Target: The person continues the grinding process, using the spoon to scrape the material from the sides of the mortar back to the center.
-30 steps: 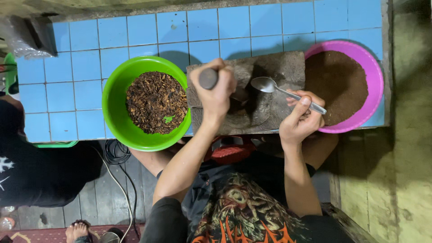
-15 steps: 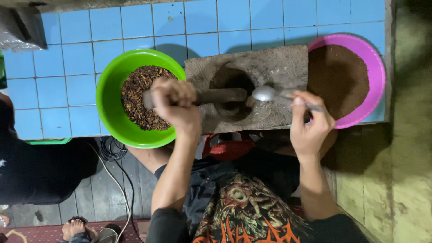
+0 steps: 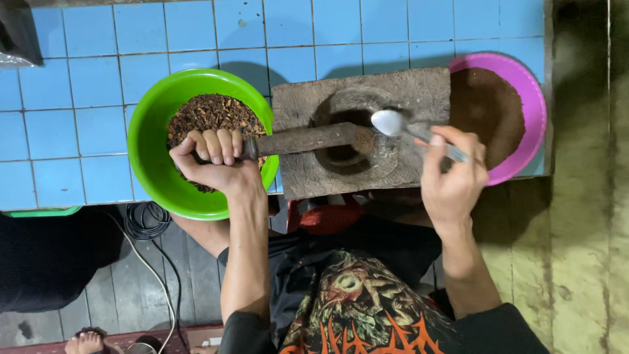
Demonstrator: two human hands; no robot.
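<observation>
Pestle [image 3: 308, 139]: middle of frame, lying across the stone mortar [image 3: 357, 131], tip in the hollow; looks heavy, stiff, rough, best gripped at its thin end.
Left hand [image 3: 213, 160]: fingers wrapped tight round that end, over the green bowl [image 3: 151, 124].
Right hand [image 3: 452, 177]: pinching a metal spoon [image 3: 393, 122], light and slick, beside the pink bowl [image 3: 532, 105].

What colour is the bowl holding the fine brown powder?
Pink bowl, seen in the head view.

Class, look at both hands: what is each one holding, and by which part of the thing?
The left hand grips the pestle by its handle end. The right hand holds the metal spoon by its handle.
</observation>
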